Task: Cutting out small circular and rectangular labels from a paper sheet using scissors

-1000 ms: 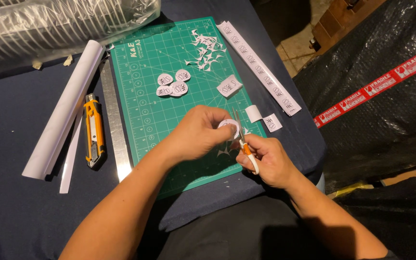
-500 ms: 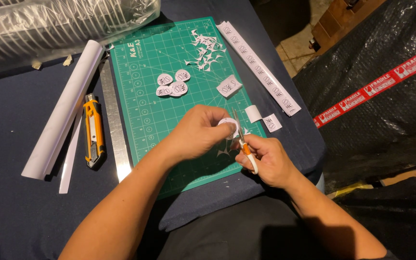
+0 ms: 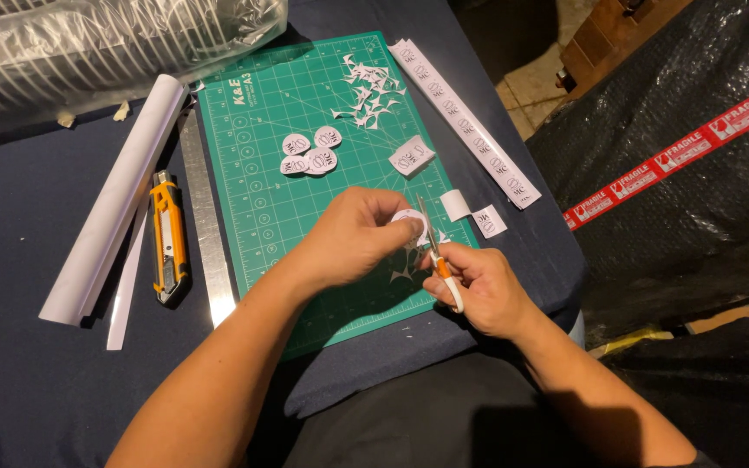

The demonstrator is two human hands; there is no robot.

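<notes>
While a small round paper label [image 3: 411, 222] is pinched between the fingertips of the left hand [image 3: 353, 238] just above a green cutting mat [image 3: 279, 208], small orange-handled scissors [image 3: 437, 256] are gripped in the right hand [image 3: 478, 290], their blades set against the label's edge. Four cut round labels [image 3: 309, 153] are seen lying together on the mat, with white paper trimmings [image 3: 370, 91] scattered near its far edge. An orange utility knife [image 3: 168, 238] and a steel ruler [image 3: 205, 234] are laid beside the mat on dark cloth.
</notes>
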